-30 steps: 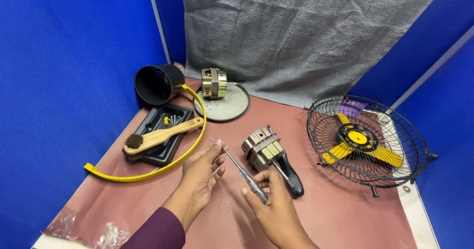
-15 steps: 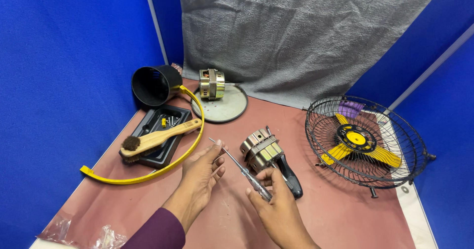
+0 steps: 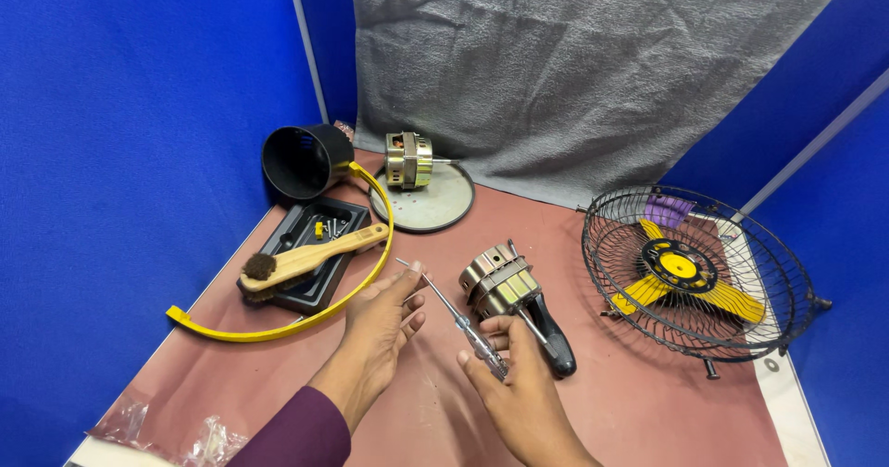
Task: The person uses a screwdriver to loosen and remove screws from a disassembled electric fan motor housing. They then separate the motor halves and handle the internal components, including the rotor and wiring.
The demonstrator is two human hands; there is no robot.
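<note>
The bench (image 3: 648,421) wore a reddish-brown cover, with blue walls and a grey cloth (image 3: 574,69) hung behind. Largest on it was the wire fan cage (image 3: 694,273) with yellow blades, off to the right. A yellow hoop (image 3: 366,273) curved round a black tray (image 3: 306,254) holding a wooden brush (image 3: 310,259), beside a black cup-shaped housing (image 3: 301,160). Behind sat a round metal plate (image 3: 426,203) carrying a small motor (image 3: 407,160). A second motor (image 3: 500,282) on a black handle lay just beyond the hands. Crinkled clear plastic (image 3: 176,435) lay at the near left corner. The right hand (image 3: 519,393) had its grip clenched around a screwdriver (image 3: 454,317), whose tip the left hand (image 3: 380,323) pinched.
</note>
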